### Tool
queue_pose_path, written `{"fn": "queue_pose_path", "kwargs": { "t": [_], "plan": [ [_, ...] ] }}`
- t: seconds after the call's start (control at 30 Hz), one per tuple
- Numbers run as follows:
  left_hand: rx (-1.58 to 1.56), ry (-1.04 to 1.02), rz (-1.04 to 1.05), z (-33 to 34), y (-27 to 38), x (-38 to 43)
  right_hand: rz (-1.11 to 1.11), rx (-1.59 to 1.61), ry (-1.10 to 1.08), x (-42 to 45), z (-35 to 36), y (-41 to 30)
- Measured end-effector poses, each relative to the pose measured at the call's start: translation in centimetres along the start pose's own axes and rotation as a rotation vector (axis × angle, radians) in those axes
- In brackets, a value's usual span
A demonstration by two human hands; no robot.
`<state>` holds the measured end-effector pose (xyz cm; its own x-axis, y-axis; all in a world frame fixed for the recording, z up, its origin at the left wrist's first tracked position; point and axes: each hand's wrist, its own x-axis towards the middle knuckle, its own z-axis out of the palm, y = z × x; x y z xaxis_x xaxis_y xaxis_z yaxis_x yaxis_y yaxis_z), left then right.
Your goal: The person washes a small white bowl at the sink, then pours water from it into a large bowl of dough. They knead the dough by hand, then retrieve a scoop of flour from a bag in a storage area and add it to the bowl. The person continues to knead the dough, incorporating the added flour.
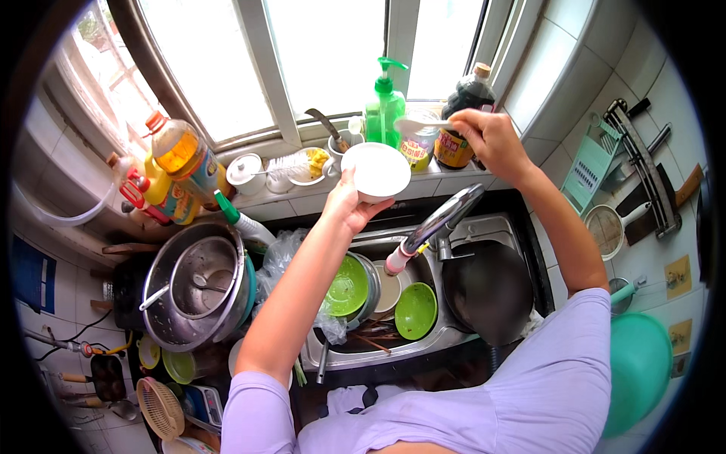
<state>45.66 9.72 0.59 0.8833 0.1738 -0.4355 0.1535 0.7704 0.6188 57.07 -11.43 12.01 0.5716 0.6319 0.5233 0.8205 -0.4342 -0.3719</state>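
A white bowl point(376, 170) is in my left hand point(354, 204), held up in front of the window sill with the thumb at its rim. My right hand point(492, 142), raised to the right of it, grips the handle of a white spoon point(422, 123), whose head is blurred. Behind the spoon stand a glass jar point(418, 150) and a dark sauce bottle point(456, 148). Below my hands, the steel double sink point(391, 354) holds green bowls point(416, 311), a pale bowl point(387, 289), chopsticks point(371, 342) and, in the right basin, a dark wok point(482, 284).
A chrome faucet point(439, 218) arches over the sink. On the sill are a green pump bottle point(385, 113), a knife point(329, 127) in a cup and a lidded white jar point(246, 173). Nested steel basins point(156, 306) stand left; a green plastic basin point(638, 369) is at the right wall.
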Motion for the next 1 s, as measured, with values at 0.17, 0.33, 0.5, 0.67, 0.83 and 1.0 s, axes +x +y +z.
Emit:
{"fn": "queue_pose_path", "kwargs": {
  "t": [0.17, 0.33, 0.5, 0.67, 0.83, 1.0],
  "plan": [
    [0.028, 0.012, -0.006, -0.6, 0.0, -0.8, 0.204, -0.303, -0.051, 4.0, 2.9, 5.9],
    [0.057, 0.03, -0.055, -1.1, -1.2, -1.0, 0.345, -0.391, -0.315, 7.6, 9.0, 12.4],
    [0.053, 0.071, -0.053, -3.1, -2.0, -1.5, 0.189, -0.546, -0.607, 10.7, 13.6, 12.2],
    [0.055, 0.088, -0.066, -3.2, -2.4, -1.7, 0.075, -0.665, -0.841, 11.9, 14.2, 15.7],
    [0.055, 0.112, -0.038, -4.3, -2.1, -2.2, 0.102, -0.627, -0.805, 12.2, 14.7, 12.5],
    [0.019, 0.069, -0.047, -4.5, -2.2, -2.2, 0.29, -0.521, -0.905, 13.3, 14.5, 13.7]
  ]
}}
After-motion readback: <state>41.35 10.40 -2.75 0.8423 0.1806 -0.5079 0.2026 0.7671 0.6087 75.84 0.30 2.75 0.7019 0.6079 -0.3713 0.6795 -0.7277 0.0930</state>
